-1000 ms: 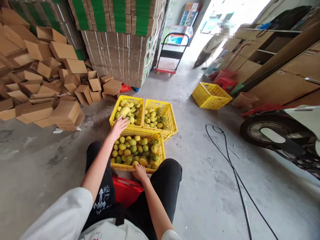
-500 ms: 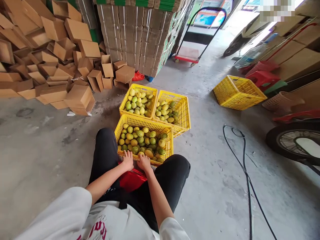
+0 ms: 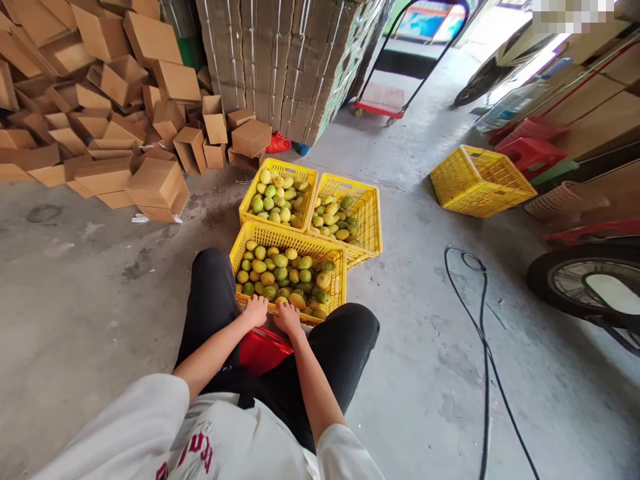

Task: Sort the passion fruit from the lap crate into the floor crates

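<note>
Right in front of my knees is a yellow plastic crate filled with oval yellow and green fruit. My left hand has its fingers curled over the crate's near rim. Close beside it, my right hand grips the same rim, a little to the right. Fingertips of both hands are partly hidden behind the rim. Under my hands, between my legs, a red object shows in part. Touching the far side of this crate are a back left crate and a back right crate, both holding similar fruit.
Open cardboard boxes are heaped at the left. Behind the crates rises a strapped stack of flattened cardboard. A hand trolley stands farther back. Another yellow crate, a black hose and a wheel are at the right.
My left hand's fingers, spread earlier, are now closer together over the rim. Both hands stay at the near rim. The view has shifted slightly; the fruit look much the same.
</note>
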Tool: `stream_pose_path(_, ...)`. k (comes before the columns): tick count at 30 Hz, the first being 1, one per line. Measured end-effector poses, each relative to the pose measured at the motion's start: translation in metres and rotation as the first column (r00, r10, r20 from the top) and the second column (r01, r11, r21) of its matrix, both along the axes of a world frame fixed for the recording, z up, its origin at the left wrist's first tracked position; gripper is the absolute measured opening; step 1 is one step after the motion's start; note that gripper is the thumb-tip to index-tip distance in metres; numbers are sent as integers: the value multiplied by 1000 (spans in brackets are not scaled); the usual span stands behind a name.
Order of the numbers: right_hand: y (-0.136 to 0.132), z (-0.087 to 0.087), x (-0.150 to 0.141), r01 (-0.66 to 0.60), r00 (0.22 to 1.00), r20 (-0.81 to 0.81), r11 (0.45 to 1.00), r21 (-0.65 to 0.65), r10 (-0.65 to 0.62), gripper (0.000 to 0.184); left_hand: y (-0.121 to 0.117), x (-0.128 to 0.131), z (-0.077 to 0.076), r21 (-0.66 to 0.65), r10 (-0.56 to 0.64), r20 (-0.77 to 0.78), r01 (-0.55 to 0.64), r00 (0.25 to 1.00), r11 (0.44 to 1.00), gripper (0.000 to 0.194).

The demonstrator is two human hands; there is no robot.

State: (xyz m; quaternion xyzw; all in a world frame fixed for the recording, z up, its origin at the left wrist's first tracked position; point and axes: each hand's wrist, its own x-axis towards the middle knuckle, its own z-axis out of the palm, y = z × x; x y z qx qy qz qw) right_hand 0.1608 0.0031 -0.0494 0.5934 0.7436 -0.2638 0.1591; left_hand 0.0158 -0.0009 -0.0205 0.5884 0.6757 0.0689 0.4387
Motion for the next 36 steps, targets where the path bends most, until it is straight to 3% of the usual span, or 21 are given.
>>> stream_pose_path(12, 0, -1, -1, 6, 1000, 8, 1000, 3, -6, 42, 1, -1, -3, -10, 48, 47, -48, 998, 999, 34)
stream_pose_path(36, 1, -1, -1, 18, 1000, 1, 1000, -8, -18, 42, 2, -3, -8, -1, 13, 25, -13, 1000, 1000, 34)
